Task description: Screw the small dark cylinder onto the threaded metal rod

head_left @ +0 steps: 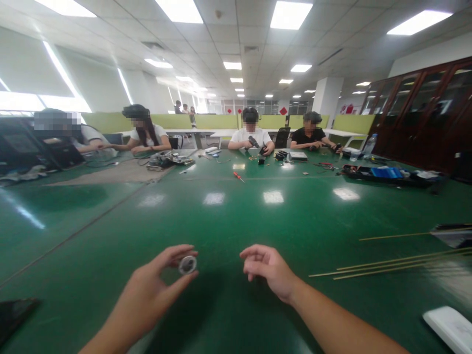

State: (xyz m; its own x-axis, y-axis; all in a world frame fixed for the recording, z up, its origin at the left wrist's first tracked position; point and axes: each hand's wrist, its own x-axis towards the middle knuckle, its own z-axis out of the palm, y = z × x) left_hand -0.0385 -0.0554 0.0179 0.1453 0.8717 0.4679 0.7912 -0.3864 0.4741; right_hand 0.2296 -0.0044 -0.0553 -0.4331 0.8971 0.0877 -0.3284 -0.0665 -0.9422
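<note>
I note a large glossy green table (236, 216) with thin pale wooden sticks (387, 265) lying at its right side, near a flat white device (448, 327) at the near right corner. A small red-handled screwdriver (238, 176) lies mid-table. Four seated people (250, 135) work at the far edge, dark wooden glass-fronted cabinets (424, 113) standing at right.

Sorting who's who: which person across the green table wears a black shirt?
The person seated furthest right, beside the dark wooden cabinets; the other people wear white tops.
</note>
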